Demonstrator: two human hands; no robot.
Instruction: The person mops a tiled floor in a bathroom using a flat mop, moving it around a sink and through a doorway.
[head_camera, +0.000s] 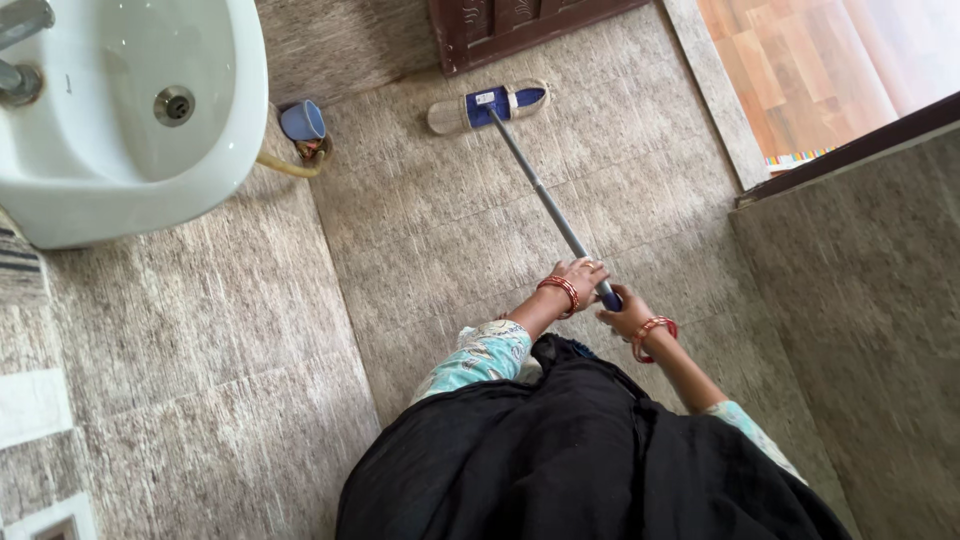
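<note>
- Floor (420, 230): grey-brown tiles, pretty much the whole room. The sink (200, 170) hangs over the left side, and there's a dark wooden door (520, 25) at the far end.
- Mop (545, 200): it runs from me out to the far end. Flat head (488, 106), pale pad with a blue bracket, lying flat on the tiles just short of the door. Thin grey pole with a blue grip at my end.
- My take on doing this well: keep the head flat and pull in straight, overlapping lanes. Also watch the blue cup (302, 120) and the yellowish hose beside it under the sink, near the head.
- Left hand (578, 280): fingers wrapped shut around the pole, just above the grip.
- Right hand (628, 315): closed on the blue grip end, right behind the left. Red bangles on both wrists.
</note>
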